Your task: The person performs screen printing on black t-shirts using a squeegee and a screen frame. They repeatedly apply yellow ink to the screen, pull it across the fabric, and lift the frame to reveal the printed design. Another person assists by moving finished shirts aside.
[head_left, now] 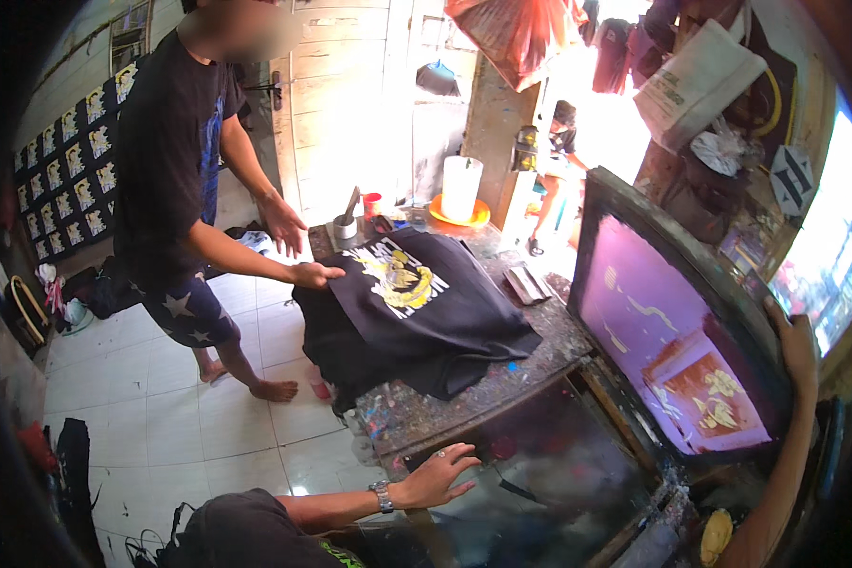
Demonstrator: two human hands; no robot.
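Observation:
My left hand, with a watch at the wrist and a ring, hovers fingers apart over a dark, glossy printing board and holds nothing. At the right, my right hand grips the outer edge of a screen printing frame. That frame stands tilted up from the board, its purple mesh showing a reddish-brown patch with pale yellow shapes. Beyond the board lies a pile of black fabric pieces; the top one bears a yellow and white print. A co-worker's hand touches this fabric at its left edge.
A co-worker stands barefoot at the left of the worktable. On its far side are a white container on an orange plate, a red cup and a grey pot. Printed black fabric hangs far left. Another person sits outside.

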